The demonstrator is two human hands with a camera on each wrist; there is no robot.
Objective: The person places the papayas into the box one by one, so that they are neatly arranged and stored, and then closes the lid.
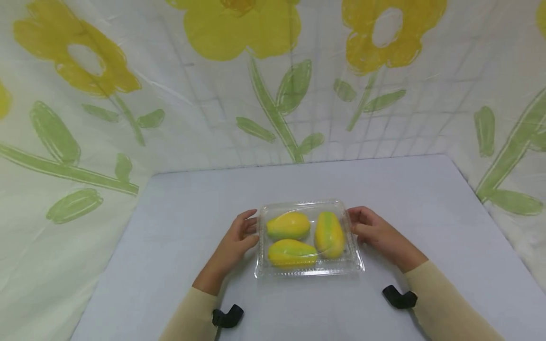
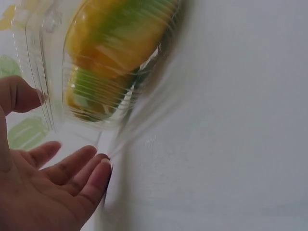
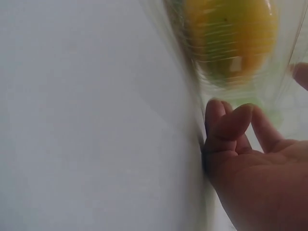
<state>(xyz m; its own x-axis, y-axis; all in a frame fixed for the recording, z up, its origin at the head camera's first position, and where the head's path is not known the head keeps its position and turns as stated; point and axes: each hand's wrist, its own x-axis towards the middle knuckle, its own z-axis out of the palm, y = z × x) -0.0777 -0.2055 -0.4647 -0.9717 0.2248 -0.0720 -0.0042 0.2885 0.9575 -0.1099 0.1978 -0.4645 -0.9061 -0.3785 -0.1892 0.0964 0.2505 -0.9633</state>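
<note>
A clear plastic clamshell box [image 1: 309,273] lies on the table, its lid down over three yellow and green fruits [image 1: 329,234] shaped like papayas. My left hand [image 1: 233,242] is at the box's left side, thumb beside the rim. In the left wrist view, that hand's fingers [image 2: 72,166] are spread and loosely bent below the box wall. At the opposite side is my right hand [image 1: 376,233], its thumb near the rim. The right wrist view shows its fingers [image 3: 231,124] loosely curled just short of the box, which holds a fruit [image 3: 231,38] behind its ribbed wall.
The table [image 1: 192,203] has a pale cover. Behind and beside it hangs a white curtain [image 1: 192,128] with yellow flowers and green leaves. A black strap piece [image 1: 228,316] sits at the left sleeve, and another black piece [image 1: 399,297] at the right sleeve.
</note>
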